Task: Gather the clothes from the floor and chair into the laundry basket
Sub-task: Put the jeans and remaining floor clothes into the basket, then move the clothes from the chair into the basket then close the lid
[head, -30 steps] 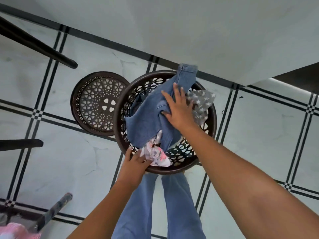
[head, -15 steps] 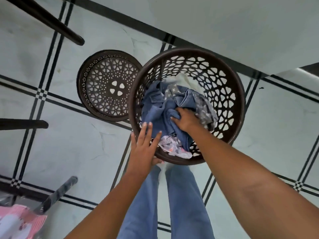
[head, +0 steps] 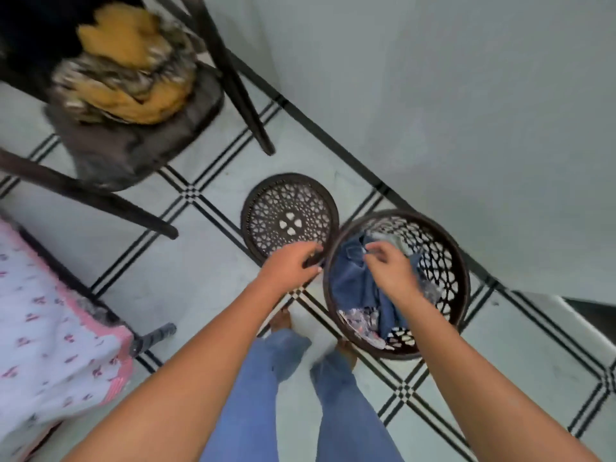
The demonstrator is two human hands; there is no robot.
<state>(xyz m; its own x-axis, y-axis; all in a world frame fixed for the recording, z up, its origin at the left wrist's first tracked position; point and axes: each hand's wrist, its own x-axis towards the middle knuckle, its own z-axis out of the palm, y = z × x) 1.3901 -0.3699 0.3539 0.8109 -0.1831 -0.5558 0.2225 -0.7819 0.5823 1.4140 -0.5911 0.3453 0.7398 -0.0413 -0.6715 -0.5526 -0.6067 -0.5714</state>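
1. Denim (head: pixel 353 281) is now down inside the laundry basket (head: pixel 461 281), no longer draped over its rim.
2. Right hand (head: pixel 391 266) hovers above it, grip loosely curled, empty.
3. Left hand (head: pixel 290 263), curled at the basket's left rim; contact unclear.
4. Yellow clothes (head: pixel 130 61) wait on the chair (head: pixel 140 145), far left of the basket.

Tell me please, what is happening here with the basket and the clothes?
A person is standing over a brown laundry basket on the tiled floor. The right hand is inside it, on the blue denim garment, with a floral piece lying beside it. The left hand is at the lid, which lies on the floor next to the basket. A yellow garment is on the chair, not yet gathered.
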